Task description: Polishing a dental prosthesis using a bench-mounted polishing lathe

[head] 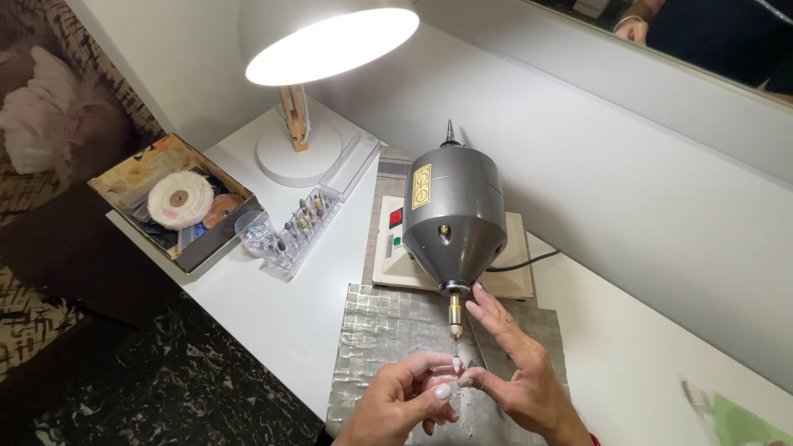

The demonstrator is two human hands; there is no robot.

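Just below the motor's (453, 216) spindle (455, 315), both hands pinch a tiny pale piece (456, 364): left hand (406, 400) fingertips together, right hand (514, 372) thumb and forefinger closed, others splayed. Probably light, stiff, chip-prone; grip its sides.

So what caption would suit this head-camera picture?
Two hands hold a small pale piece at a grey polishing motor's spindle tip.

I am counting two hands, my left hand (406, 402) and right hand (519, 369), working at one grey polishing motor (453, 216). I am also seeing one lamp (330, 45), one cardboard box (175, 201), one bit case (307, 221) and one small clear cup (254, 230).
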